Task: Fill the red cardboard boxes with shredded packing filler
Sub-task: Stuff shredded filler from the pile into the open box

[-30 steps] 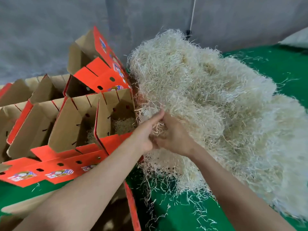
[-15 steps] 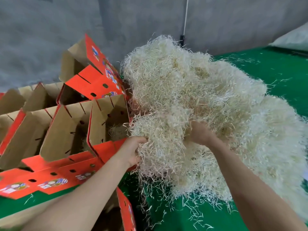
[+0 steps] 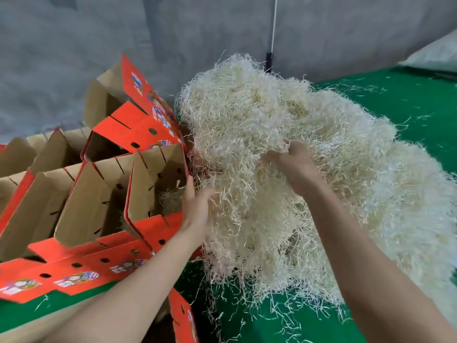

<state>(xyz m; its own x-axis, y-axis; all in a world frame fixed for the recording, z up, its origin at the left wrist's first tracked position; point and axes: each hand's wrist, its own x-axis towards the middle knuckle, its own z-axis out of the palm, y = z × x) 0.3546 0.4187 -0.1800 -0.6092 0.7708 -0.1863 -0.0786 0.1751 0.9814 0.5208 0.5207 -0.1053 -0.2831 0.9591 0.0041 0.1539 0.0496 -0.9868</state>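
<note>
the filler (image 3: 321, 134) is a big pale heap on the green cloth (image 3: 408, 100), spreading from the centre of my view out to 12 o'clock and round to 4 o'clock. my right hand (image 3: 295, 167) is sunk into the heap just right of centre, its fingers curled into the shreds and grasping a clump, with the fingertips lost among the strands. my left hand (image 3: 197, 209) is at 7 o'clock from it, on the left edge of the heap, thumb pointing up and the fingers buried in the filler, clutching the same loose mass from the other side. the wad between my two hands hangs ragged, well above the cloth. the boxes (image 3: 94, 199) stand open in a crowded group at 9 o'clock, red outside and brown inside, flaps splayed, with one more tipped up behind them at 10 o'clock. the nearest box (image 3: 158, 179) is just beside my left hand, its right wall touching the heap, and a little filler lies in its bottom. loose strands (image 3: 284, 318) are scattered on the cloth at 6 o'clock under the heap. a grey wall (image 3: 74, 45) runs across the back, a white cord (image 3: 273, 26) hangs down it at 12 o'clock, and a pale sack (image 3: 437, 55) lies at 2 o'clock.
</note>
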